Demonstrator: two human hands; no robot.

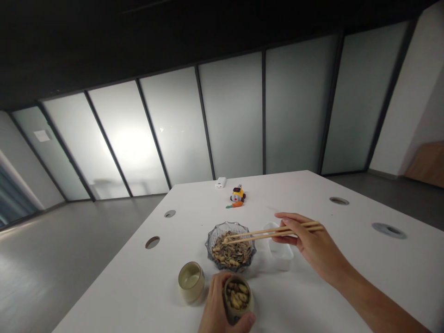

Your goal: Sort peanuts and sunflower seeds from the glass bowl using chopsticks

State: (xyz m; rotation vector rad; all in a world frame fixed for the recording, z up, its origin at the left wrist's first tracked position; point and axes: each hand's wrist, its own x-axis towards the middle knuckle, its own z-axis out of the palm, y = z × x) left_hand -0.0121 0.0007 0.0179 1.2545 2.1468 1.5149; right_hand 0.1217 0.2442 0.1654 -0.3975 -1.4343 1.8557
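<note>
My right hand (308, 240) is closed around a pair of wooden chopsticks (263, 234). Their tips reach over a glass bowl (252, 253) of sunflower seeds (232, 252) and peanuts, and meet at a peanut (225, 241); whether they pinch it I cannot tell. In front of the bowl, my left hand (219, 307) wraps round a small ceramic cup (249, 309) with several peanuts (237, 296) inside. A second cup (191, 289), pale green inside, stands upright to its left. Partly behind my right fingers sits a translucent plastic container (281, 256).
Farther back on the white table (194, 217) are a toy carrot (237, 204), a yellow toy vehicle (237, 193) and a white box-like device (221, 182). Round holes (152, 242) with inserts pierce the tabletop on both sides. Frosted glass panels (232, 120) stand behind.
</note>
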